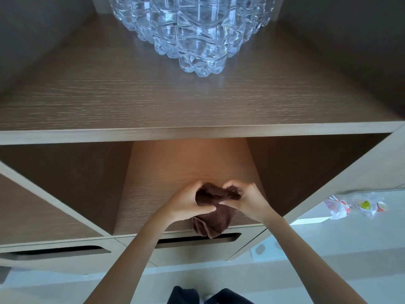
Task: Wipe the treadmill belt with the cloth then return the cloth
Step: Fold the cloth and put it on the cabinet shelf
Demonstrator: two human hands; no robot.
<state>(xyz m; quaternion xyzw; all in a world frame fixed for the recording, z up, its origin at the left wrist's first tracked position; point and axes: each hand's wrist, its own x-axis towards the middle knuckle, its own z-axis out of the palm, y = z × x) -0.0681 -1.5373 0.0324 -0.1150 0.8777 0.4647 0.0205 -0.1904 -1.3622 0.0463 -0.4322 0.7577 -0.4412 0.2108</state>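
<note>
Above the woodgrain shelf [153, 183], left hand [186, 204] and right hand [247, 200] pinch a crumpled brown plush cloth [211, 222].

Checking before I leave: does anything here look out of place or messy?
Yes: a crumpled plastic bag and a small cup lie on the floor right of the shelf unit, like litter. The bunched brown cloth overhangs its front edge.

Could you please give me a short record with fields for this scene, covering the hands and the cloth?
cloth: brown, bunched, one end hanging below the hands
left hand: grips the cloth
right hand: grips the cloth
lower compartment: open, behind the hands
upper shelf: clear water bottles
floor: plastic bag, far right
</note>
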